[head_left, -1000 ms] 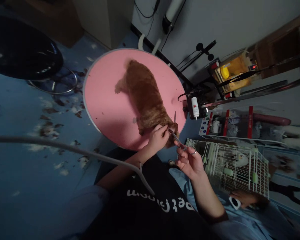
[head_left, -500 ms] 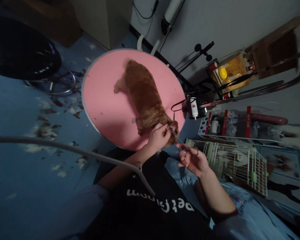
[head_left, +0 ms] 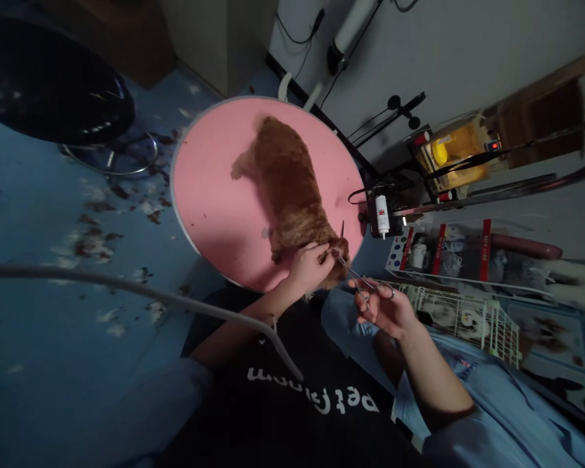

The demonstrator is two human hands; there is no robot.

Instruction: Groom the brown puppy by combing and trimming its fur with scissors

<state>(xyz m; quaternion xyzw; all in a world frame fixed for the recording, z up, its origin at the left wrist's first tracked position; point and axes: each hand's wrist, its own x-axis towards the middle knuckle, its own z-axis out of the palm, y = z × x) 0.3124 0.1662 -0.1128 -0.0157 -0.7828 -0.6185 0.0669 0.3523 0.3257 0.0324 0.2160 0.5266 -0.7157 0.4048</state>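
Note:
A small brown curly-haired dog (head_left: 290,185) stands on a round pink grooming table (head_left: 209,195), its head at the near right edge. My left hand (head_left: 308,265) is closed on the dog's ear or head fur. My right hand (head_left: 386,308) holds thin metal forceps (head_left: 353,276) by their finger rings, the tips pointing at the dog's ear just beside my left fingers.
A person in light blue (head_left: 478,403) stands close on my right. A white wire cage (head_left: 468,318) and a shelf of supplies (head_left: 448,250) lie to the right. A black stool (head_left: 53,84) stands at the left. Clipped fur (head_left: 97,240) litters the blue floor. A grey hose (head_left: 141,292) crosses in front.
My right hand has shifted right and slightly down with the forceps. The person in blue has moved in, covering more of the cage. My left hand stays on the dog's head.

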